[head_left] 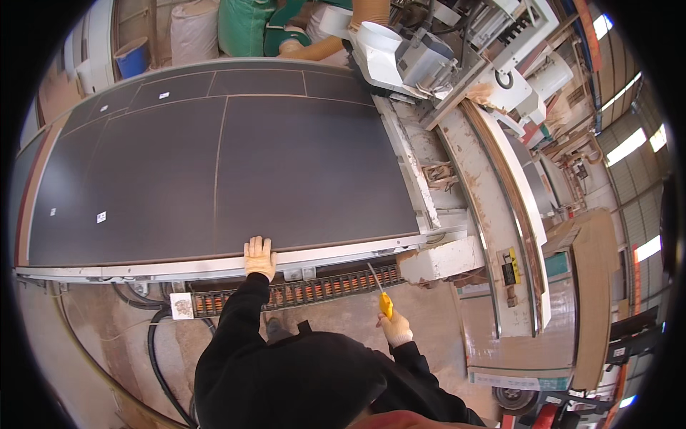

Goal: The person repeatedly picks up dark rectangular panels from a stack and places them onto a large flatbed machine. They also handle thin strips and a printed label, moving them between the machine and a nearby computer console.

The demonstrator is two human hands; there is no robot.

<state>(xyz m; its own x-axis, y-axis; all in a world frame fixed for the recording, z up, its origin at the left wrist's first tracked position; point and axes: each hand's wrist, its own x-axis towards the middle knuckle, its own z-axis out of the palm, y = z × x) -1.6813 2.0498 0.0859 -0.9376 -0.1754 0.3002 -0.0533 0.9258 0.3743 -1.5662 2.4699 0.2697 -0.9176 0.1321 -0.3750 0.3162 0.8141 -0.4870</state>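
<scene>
A large dark grey board, cut by thin lines into several panels, lies flat on a machine bed. My left hand, in a cream glove, rests on the board's near edge with its fingers stretched forward. Further right, my right hand, also gloved, is closed around a yellow-handled tool with a long, thin metal blade. The blade points up and slightly left, toward the machine's near edge, apart from the board. Whether it is a knife or a screwdriver I cannot tell. Small white labels sit on the board.
A cable chain runs below the near edge of the bed. To the right stand the machine's gantry and wrapped stacked sheets. Black hoses lie on the floor at left. Sacks and a blue bucket stand behind.
</scene>
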